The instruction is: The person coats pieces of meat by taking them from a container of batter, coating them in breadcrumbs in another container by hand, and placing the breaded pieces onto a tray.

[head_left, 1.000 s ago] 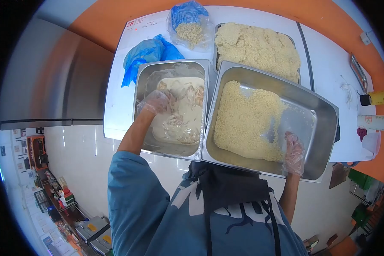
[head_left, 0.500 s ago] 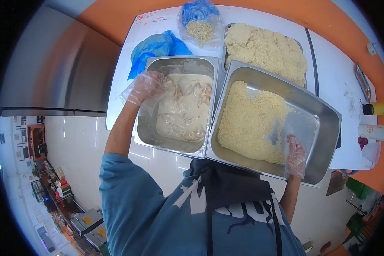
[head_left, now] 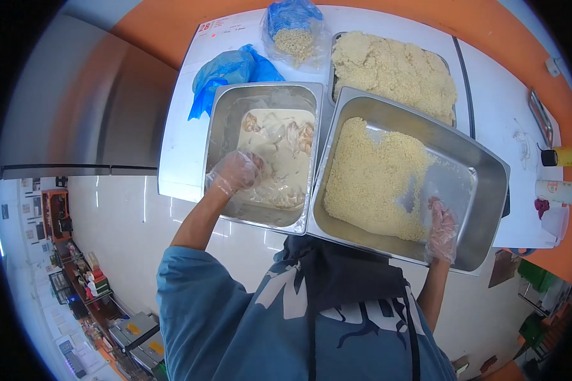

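Observation:
My left hand (head_left: 238, 171), in a clear plastic glove, is low over the left side of a deep steel pan (head_left: 217, 136). Its fingers curl together at the surface of the creamy white batter (head_left: 279, 171); what is in them, if anything, I cannot make out. Pale pieces of what looks like raw meat (head_left: 304, 136) lie partly sunk in the batter. My right hand (head_left: 443, 232), gloved too, hangs by the near right part of a wider steel pan (head_left: 489, 190). Its fingers are loosely curled with nothing visible in them. Yellowish crumbs (head_left: 375, 178) cover the left of that pan.
Behind the pans, a tray heaped with crumb-coated food (head_left: 394, 70) stands on the white table (head_left: 178, 152). Blue plastic bags (head_left: 232, 70) and a clear bag of crumbs (head_left: 293, 43) lie at the back left. A yellow bottle (head_left: 565, 159) and a roll (head_left: 556, 189) are far right.
My left hand has moved down and toward me, from the pan's upper left rim area to lower over the batter, uncovering a meat piece. My right hand has hardly moved.

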`<action>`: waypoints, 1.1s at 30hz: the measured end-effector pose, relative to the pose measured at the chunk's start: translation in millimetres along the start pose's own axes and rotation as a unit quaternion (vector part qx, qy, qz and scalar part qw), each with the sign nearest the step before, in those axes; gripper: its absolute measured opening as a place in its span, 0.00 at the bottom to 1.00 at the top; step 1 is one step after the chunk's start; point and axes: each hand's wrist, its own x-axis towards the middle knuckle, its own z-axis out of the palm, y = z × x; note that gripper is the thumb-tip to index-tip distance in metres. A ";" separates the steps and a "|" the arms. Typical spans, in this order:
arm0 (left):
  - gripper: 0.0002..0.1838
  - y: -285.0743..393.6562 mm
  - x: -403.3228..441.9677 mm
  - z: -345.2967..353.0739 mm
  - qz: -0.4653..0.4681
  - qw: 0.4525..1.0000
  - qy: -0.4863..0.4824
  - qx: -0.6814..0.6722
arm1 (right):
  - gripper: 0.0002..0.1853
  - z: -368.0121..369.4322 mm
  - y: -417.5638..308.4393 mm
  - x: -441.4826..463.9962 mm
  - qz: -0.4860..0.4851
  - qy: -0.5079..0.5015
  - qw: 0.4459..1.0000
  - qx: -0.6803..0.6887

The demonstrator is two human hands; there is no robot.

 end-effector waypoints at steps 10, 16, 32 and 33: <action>0.15 -11.3 -19.7 -73.2 -0.020 0.993 0.070 -0.096 | 0.22 0.8 4.4 0.3 -0.004 -0.025 0.999 -0.027; 0.11 -2.4 -7.4 -114.4 -0.133 0.978 0.048 -0.153 | 0.21 -2.6 -3.8 -1.4 -0.021 -0.022 1.000 -0.010; 0.11 -11.4 24.8 -48.7 -0.125 0.989 0.078 -0.002 | 0.21 -3.7 -2.6 -0.1 -0.003 -0.033 0.999 -0.010; 0.11 -11.2 27.6 -47.0 -0.129 0.988 0.090 0.009 | 0.21 -2.8 0.8 -0.3 -0.006 -0.029 1.000 -0.011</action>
